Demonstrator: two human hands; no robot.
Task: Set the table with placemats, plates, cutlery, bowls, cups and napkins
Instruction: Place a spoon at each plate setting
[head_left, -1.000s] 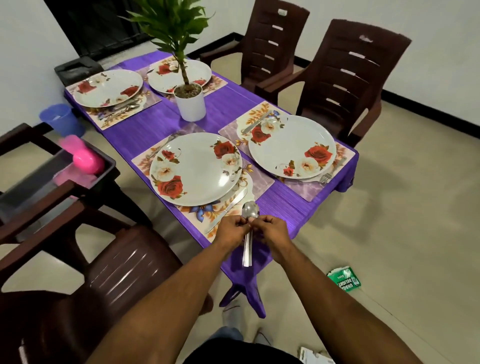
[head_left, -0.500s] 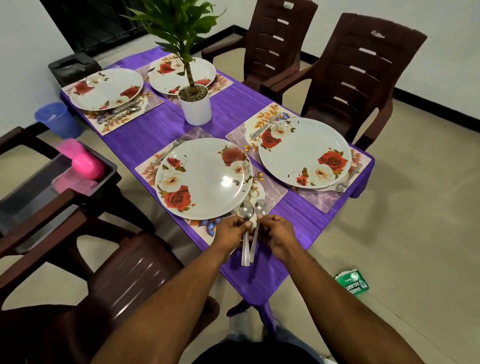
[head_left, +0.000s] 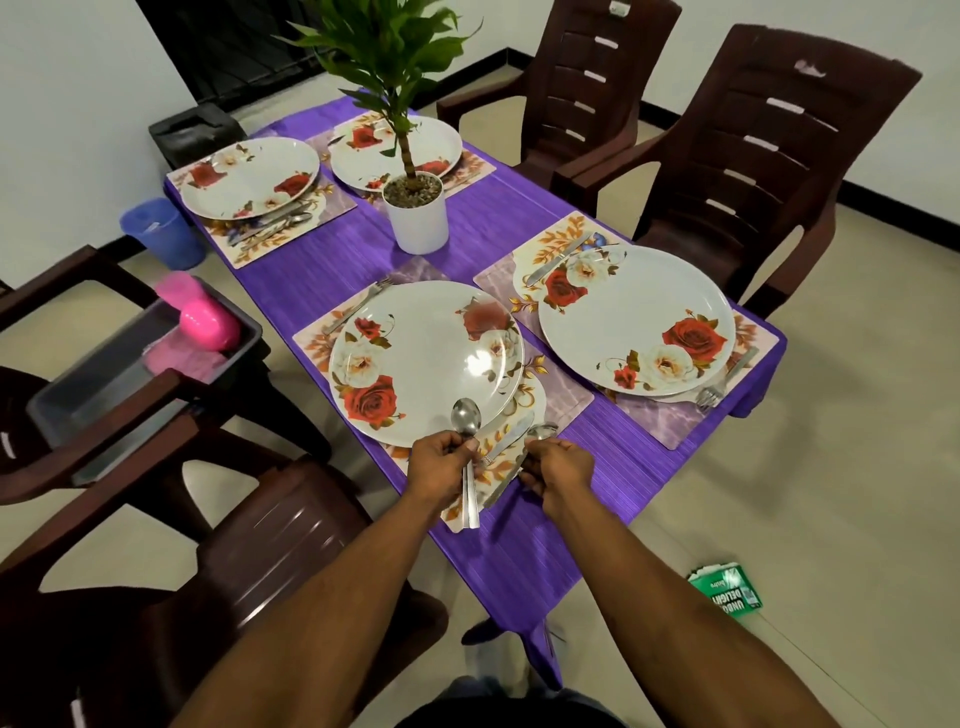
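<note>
While held just off the near edge of the purple table (head_left: 519, 551), looked like two jobs at once. Left hand (head_left: 441, 460) curled tight round what seemed to be a pair of steel spoons (head_left: 466, 418) stacked together, bowl up over the rim of the near floral plate (head_left: 431, 358), handles hanging down past the corner of the placemat (head_left: 566, 397). Right hand (head_left: 558, 467) pinched round the neck of a single spoon (head_left: 542, 431), bowl just beside the table knife (head_left: 511, 435) lying on the mat. Couldn't say for sure how many sat in the left stack.

Judged as light, stiff, slick polished metal, so no flex to worry about, but easy to slide or clatter against each other. Best taken at the neck or mid-handle between thumb and fingertips, not by the bowl. Would lay flat and low next to the knife, clear of the plate rim, since looked glossy, hard and likely to skate on the mat if knocked.
</note>
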